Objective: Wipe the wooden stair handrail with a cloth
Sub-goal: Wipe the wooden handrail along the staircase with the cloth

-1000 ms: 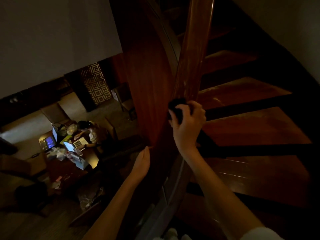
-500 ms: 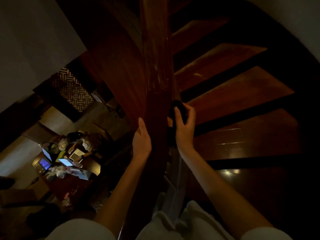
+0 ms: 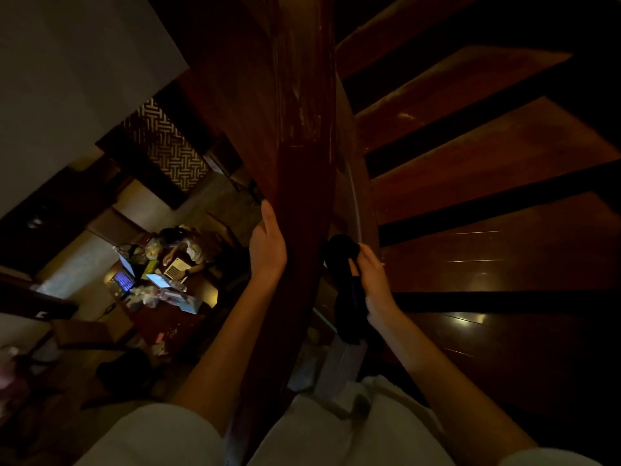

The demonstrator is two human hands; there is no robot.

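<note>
Dim stairwell, wooden stair treads (image 3: 487, 156) fanning off to the right, a cluttered tabletop (image 3: 168, 317) with laptops sitting far below on the left. The wooden handrail (image 3: 302, 156) is running straight away from the person, long axis up the frame, passing between both arms. Left hand (image 3: 267, 245) is lying flat against the rail's left side, fingers straight, holding nothing. Right hand (image 3: 373, 280) is gripping a dark cloth (image 3: 346, 290), bunched on top and hanging down, right at the rail's right edge; contact too dark to tell. Cloth is probably needing to go leftward onto the rail, then along its length
</note>
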